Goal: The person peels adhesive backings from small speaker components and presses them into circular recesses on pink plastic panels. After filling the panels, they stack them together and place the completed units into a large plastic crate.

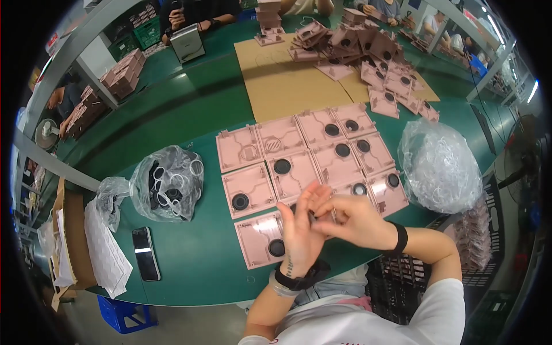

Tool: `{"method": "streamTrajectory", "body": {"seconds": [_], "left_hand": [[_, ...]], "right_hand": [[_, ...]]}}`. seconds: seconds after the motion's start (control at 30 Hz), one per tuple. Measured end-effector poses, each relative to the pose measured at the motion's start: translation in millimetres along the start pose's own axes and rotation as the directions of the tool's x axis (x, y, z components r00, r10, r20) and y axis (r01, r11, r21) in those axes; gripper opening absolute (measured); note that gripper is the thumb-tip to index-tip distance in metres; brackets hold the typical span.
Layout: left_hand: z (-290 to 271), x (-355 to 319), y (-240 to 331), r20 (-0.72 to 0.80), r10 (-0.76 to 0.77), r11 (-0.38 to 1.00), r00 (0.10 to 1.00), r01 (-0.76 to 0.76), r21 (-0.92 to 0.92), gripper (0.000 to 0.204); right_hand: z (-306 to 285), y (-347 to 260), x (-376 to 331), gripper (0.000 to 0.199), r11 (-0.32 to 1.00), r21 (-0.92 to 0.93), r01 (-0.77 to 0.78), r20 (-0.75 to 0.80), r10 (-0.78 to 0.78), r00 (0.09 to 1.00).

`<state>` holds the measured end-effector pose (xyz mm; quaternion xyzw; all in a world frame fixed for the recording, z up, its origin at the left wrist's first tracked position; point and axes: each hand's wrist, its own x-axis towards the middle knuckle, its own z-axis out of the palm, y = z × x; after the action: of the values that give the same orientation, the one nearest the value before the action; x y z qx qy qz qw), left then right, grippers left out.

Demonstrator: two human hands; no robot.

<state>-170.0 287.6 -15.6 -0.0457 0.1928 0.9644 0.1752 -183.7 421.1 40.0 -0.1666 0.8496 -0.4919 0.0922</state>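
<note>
My left hand (300, 227) and my right hand (355, 218) meet just above the near edge of a grid of pink square plastic panels (310, 167) lying flat on the green table (195, 259). The fingers of both hands pinch together around something small and dark that I cannot make out. Most panels carry a black round ring; one panel (238, 147) at the back left has none. The nearest panel (261, 238) lies just left of my left wrist.
A clear bag of black and white rings (168, 183) sits at the left, a bag of clear rings (440, 167) at the right. A phone (145, 253) lies near the front edge. Cardboard sheets (282, 80) and piled pink panels (368, 52) lie farther back; other people work across the table.
</note>
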Motion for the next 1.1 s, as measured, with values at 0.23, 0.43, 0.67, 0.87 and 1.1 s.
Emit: {"method": "streamTrajectory", "body": {"seconds": [0.23, 0.43, 0.67, 0.87, 1.1], "left_hand": [[-10.2, 4.1, 5.2, 0.032, 0.167, 0.909, 0.985, -0.166, 0.382, 0.051], [-3.6, 0.2, -3.2, -0.048, 0.188, 0.767, 0.981, -0.116, 0.631, 0.024], [-4.5, -0.9, -5.8, -0.050, 0.254, 0.760, 0.966, -0.167, 0.629, 0.014], [-4.0, -1.0, -6.6, -0.053, 0.252, 0.756, 0.966, -0.163, 0.634, 0.012], [7.5, -1.4, -8.3, -0.093, 0.272, 0.702, 0.958, -0.131, 0.700, 0.016]], "right_hand": [[-19.7, 23.4, 8.4, 0.016, 0.804, 0.556, -0.212, -0.024, 0.271, 0.962], [-21.6, 30.3, 4.5, 0.012, 0.765, 0.615, -0.192, -0.034, 0.268, 0.963], [-24.6, 31.3, 2.7, 0.013, 0.864, 0.483, -0.139, -0.086, 0.205, 0.975], [-21.0, 27.1, -3.5, 0.014, 0.985, 0.053, 0.166, -0.181, -0.154, 0.971], [-26.7, 26.4, -2.7, 0.016, 0.996, 0.042, 0.082, -0.143, -0.075, 0.987]]}}
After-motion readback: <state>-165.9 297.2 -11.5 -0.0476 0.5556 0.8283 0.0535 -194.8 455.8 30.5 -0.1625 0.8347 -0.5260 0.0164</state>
